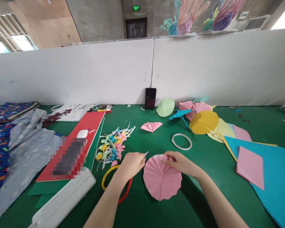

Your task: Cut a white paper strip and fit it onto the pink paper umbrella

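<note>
**Pleated Paper Disc: Hand Position and Grip**

The pink paper disc lies above the green table, between the two hands and directly in front of the person. Its pleats radiate from the centre, and small white patches show along its far edge.

Right hand: clamped on the disc at the far right part of the rim. The thumb lies on the upper face; the other fingers are at the edge, partly hidden. The bulk of the disc extends from this grip toward the person and to the left.

Left hand: fingers drawn together around a small pale piece, only the tip of which protrudes. Its exact kind cannot be told. The tip points toward the disc and sits just beside the far left part of the rim.

Surrounding items: a red and yellow ring lies partly under the left forearm. Paper scraps are heaped beyond it. A folded pink fan lies beyond the disc, with a white ring to the right. Farther back, a yellow paper umbrella rests beside others.
</note>
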